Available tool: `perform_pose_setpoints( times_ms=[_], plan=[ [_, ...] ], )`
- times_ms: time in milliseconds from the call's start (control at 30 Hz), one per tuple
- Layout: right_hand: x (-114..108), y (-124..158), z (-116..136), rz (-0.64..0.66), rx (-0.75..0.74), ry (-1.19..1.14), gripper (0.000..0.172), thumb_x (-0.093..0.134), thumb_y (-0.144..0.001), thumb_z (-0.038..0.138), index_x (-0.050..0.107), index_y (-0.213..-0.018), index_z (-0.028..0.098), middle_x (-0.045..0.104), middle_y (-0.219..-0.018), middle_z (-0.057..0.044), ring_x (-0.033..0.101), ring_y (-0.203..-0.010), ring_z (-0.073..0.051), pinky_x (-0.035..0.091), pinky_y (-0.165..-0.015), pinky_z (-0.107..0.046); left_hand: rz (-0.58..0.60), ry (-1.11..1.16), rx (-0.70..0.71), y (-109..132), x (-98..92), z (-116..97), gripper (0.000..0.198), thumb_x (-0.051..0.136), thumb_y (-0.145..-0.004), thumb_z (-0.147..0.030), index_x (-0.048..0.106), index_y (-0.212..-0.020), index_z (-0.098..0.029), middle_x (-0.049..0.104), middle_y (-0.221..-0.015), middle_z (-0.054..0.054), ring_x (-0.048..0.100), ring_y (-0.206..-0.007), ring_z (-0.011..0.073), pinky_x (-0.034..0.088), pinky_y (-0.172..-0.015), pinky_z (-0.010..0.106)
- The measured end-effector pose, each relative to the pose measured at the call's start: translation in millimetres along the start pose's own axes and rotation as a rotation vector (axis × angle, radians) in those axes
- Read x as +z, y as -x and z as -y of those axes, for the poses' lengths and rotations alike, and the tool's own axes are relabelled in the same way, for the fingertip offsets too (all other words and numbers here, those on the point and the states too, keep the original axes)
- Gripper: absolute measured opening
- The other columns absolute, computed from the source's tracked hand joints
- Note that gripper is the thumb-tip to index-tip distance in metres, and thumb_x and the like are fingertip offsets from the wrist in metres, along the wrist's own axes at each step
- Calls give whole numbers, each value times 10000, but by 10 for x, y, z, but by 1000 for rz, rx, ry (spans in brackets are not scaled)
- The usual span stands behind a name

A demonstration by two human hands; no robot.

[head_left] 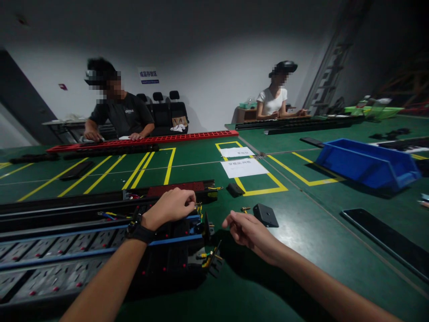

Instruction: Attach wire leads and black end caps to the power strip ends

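My left hand [174, 203], with a black watch on its wrist, is closed over the end of a long black power strip. Its fingertips and whatever they grip are hidden. My right hand [246, 230] hovers just right of the strip ends, fingers curled together; I cannot make out anything in them. Several strips lie side by side, among them a socket strip with blue edges [73, 241]. Black end plates with yellow-green wires [212, 259] stick out at their right ends. Beyond my right hand are a black square cap [266, 215] and a small brass-coloured screw-like piece [246, 209].
A blue bin [365, 165] and a phone-like black slab [385, 239] lie to the right. Paper sheets [244, 168] and a small black block [235, 190] sit ahead. Across the green table, two people work near a red slotted rail [144, 141] and black rails [301, 124].
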State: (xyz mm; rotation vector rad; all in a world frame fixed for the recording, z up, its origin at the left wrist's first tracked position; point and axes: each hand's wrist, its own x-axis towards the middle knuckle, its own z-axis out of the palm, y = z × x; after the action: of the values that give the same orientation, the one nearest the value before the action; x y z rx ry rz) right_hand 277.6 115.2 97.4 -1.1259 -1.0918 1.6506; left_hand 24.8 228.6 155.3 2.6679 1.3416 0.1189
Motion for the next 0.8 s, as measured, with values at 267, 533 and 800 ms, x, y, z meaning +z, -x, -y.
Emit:
perform_pose_setpoints(
  times_ms=[267, 533, 800],
  plan=[
    [-6, -14, -10, 3, 2, 28, 638, 719, -812, 840, 723, -876, 206, 505, -614, 27, 377, -561, -118, 205, -554, -301, 31, -52, -71, 7, -38, -62, 218, 578, -915, -290, 767, -1022, -273, 815, -998, 31, 741, -888, 274, 458, -693, 348],
    [-8, -3, 5, -1, 8, 87, 610, 668, -855, 827, 714, -884, 219, 516, -635, 11, 409, -582, -142, 245, -552, -312, 20, 14, -57, -1, -5, -17, 199, 600, -921, -319, 773, -1004, -265, 815, -996, 58, 739, -878, 281, 490, -721, 355],
    [-10, 1, 1, -14, 1, 141, 597, 626, -888, 816, 717, -885, 226, 524, -632, 1, 436, -588, -157, 284, -550, -317, 9, 132, 30, -34, 13, 61, 169, 635, -948, -328, 768, -1003, -238, 815, -1044, 61, 739, -912, 244, 504, -781, 333]
  ],
)
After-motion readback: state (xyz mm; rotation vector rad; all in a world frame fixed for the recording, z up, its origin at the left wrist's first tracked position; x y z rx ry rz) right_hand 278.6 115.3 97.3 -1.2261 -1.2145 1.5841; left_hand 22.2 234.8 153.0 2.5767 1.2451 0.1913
